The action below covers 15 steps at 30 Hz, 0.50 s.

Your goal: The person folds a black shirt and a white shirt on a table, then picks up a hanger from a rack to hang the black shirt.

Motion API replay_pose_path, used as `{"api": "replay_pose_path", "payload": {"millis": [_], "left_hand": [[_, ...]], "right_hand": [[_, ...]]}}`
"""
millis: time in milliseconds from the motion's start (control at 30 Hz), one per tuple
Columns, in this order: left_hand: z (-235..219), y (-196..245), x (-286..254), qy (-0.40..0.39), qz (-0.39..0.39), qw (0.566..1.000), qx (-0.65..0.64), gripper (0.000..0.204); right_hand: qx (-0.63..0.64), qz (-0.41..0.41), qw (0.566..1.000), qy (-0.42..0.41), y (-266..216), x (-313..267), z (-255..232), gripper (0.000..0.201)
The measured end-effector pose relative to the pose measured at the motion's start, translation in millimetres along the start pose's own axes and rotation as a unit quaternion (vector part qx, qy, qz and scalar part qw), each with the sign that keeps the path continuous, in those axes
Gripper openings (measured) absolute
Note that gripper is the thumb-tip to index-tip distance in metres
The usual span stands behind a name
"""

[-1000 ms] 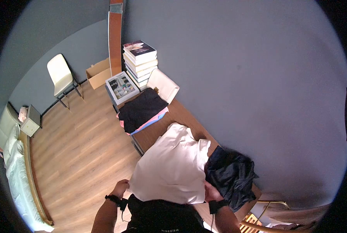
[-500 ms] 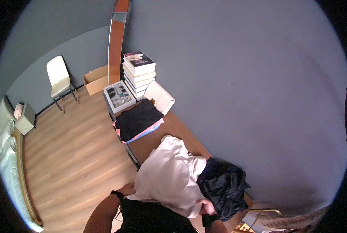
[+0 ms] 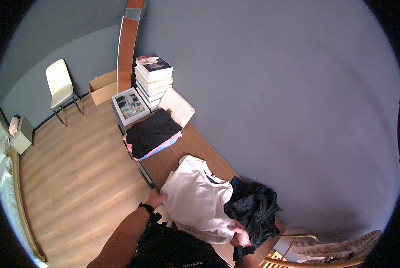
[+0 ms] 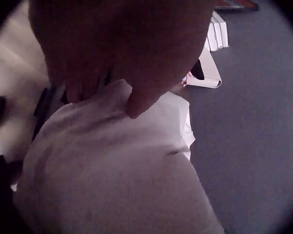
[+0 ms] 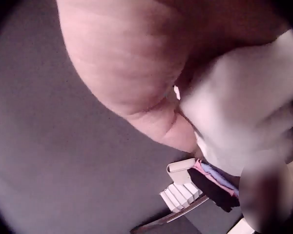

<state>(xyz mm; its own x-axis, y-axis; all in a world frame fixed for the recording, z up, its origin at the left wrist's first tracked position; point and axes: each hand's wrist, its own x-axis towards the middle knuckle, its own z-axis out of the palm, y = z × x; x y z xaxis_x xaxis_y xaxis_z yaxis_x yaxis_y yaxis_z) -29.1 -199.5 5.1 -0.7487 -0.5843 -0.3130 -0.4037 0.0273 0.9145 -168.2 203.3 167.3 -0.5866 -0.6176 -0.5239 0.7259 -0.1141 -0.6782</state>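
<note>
A white T-shirt (image 3: pixel 195 196) lies over the near part of the brown table, its round neckline showing on the far right side. My left hand (image 3: pixel 156 198) pinches the shirt's left edge; in the left wrist view its thumb (image 4: pixel 139 103) lies over the fabric. At the shirt's near right corner, my right hand (image 3: pixel 240 234) grips a bunch of the cloth, with the thumb (image 5: pixel 171 131) along it in the right wrist view. Directly right of the shirt is a crumpled black garment (image 3: pixel 256 212), partly overlapped by it.
Farther along the table (image 3: pixel 200 145) sits a folded clothes stack (image 3: pixel 153 131), black on top with pink and blue beneath. Behind it stand a cream handbag (image 3: pixel 177 107), a compartment box (image 3: pixel 130 106) and piled books (image 3: pixel 154 82). A grey wall (image 3: pixel 276 111) borders the table's right side.
My left hand has moved forward along the shirt's left edge. The shirt has shifted away from my body and its neckline shows more. My right hand still holds the near right corner.
</note>
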Motion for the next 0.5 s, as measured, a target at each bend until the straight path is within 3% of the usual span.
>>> {"api": "replay_pose_path", "payload": {"millis": [33, 100, 133, 200, 300, 333, 400, 433, 500], "left_hand": [[2, 0, -1, -0.001, 0.000, 1.000, -0.001, 0.084], [8, 1, -6, -0.045, -0.155, 0.985, 0.068, 0.074], [9, 12, -10, -0.047, -0.155, 0.985, 0.067, 0.074], [3, 35, -20, -0.073, -0.183, 0.968, 0.152, 0.065], [-9, 47, -31, -0.027, -0.129, 0.966, 0.224, 0.056], [-17, 37, -32, -0.027, -0.131, 0.965, 0.224, 0.056], [-38, 19, -38, 0.000, -0.035, 0.999, -0.016, 0.046], [-49, 35, -49, -0.002, -0.038, 0.999, -0.013, 0.046], [-77, 102, -83, -0.010, -0.042, 0.984, -0.172, 0.038]], "right_hand": [[-0.001, -0.001, 1.000, 0.001, 5, 5, -6, 0.043], [0.131, 0.083, 0.986, 0.065, 17, 14, -17, 0.039], [0.133, 0.111, 0.982, 0.079, 14, 17, -10, 0.040], [0.069, 0.135, 0.981, 0.121, 37, 34, -47, 0.040], [-0.002, 0.122, 0.978, 0.168, 26, 25, -23, 0.038], [-0.001, 0.059, 0.991, 0.119, 12, 17, -4, 0.038], [0.011, -0.030, 0.997, 0.067, 7, 21, -6, 0.043], [-0.004, -0.067, 0.994, 0.087, -12, 6, 24, 0.043], [0.022, -0.107, 0.993, 0.035, -23, 1, 32, 0.042]]}}
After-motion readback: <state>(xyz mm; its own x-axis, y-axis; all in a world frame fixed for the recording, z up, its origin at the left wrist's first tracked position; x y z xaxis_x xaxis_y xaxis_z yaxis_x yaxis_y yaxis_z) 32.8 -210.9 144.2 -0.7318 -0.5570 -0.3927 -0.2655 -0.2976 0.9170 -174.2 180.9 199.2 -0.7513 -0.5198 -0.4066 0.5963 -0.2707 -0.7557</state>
